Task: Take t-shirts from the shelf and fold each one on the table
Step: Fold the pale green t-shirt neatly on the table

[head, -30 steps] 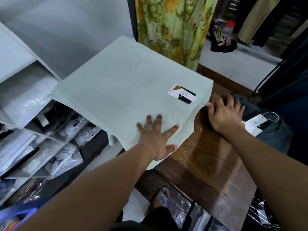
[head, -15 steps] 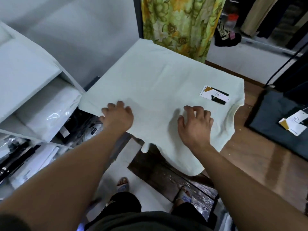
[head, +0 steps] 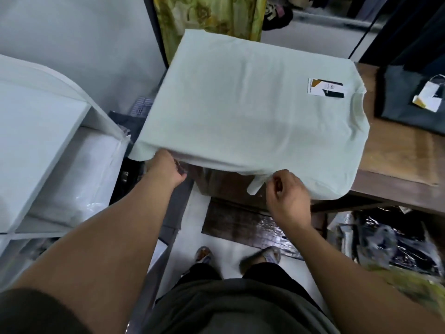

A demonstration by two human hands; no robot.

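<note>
Both hands have dropped from pressing flat on top of the t-shirt [head: 250, 109] to its near hem, which overhangs the worktop's [head: 397, 160] front edge. Left hand [head: 166, 168] tucks fingers under the hem, apparently gripping it; right hand [head: 286, 191] pinches the hanging sleeve bit. Smoothing looks done, likely starting a fold. Tag [head: 325, 89] sits near collar; folded dark shirt [head: 409, 97] at right.

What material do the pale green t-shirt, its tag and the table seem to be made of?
The pale green t-shirt looks like soft matte knit fabric, probably cotton: it creases and droops over the table edge. Its tag seems to be smooth printed card, flat with sharp corners. The table looks like brown wood or wood veneer with a slight sheen; the grain shows.
</note>
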